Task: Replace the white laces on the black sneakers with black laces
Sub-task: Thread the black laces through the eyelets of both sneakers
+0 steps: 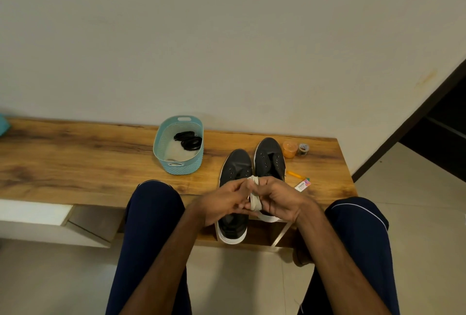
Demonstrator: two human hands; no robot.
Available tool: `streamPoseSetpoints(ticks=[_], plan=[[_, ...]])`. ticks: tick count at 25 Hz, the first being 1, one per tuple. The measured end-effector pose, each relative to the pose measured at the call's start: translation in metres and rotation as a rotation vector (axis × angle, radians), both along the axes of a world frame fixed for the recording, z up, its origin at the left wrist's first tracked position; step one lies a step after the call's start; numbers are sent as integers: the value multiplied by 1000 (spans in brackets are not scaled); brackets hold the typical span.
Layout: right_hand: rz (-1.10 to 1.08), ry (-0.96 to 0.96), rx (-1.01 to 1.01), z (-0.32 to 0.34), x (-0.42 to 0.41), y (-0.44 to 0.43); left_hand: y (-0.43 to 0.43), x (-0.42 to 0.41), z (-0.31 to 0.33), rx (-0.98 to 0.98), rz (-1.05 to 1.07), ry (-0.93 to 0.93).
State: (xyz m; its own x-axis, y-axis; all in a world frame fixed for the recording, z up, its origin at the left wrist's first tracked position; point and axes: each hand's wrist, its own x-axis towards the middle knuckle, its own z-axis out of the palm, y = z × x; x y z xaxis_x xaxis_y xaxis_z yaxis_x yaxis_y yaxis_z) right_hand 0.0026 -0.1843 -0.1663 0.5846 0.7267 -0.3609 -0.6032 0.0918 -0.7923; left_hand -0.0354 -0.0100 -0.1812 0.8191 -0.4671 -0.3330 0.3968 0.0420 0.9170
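Two black sneakers with white soles stand side by side on the wooden bench, the left sneaker (235, 163) and the right sneaker (269, 156), both with bare eyelets. Above them my left hand (222, 201) and my right hand (277, 198) meet and hold a bundle of white lace (254, 193), wound into a coil between the fingers. Black laces (188, 140) lie coiled in a light blue basket (161, 146) to the left of the shoes.
The wooden bench (75, 158) runs along a plain wall. Right of the shoes sit an orange jar (289, 149), a small clear jar (303, 149), an orange pen (295, 174) and a small white packet (302, 185). My knees flank the shoes.
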Motion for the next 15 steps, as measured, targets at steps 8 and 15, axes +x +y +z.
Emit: streamPoseSetpoints(ticks=[8,15], plan=[[-8,125,420,-2,6,1,-2,-5,10,-139,133,8],[-61,91,330,-1,9,2,-9,-4,10,105,325,-42]])
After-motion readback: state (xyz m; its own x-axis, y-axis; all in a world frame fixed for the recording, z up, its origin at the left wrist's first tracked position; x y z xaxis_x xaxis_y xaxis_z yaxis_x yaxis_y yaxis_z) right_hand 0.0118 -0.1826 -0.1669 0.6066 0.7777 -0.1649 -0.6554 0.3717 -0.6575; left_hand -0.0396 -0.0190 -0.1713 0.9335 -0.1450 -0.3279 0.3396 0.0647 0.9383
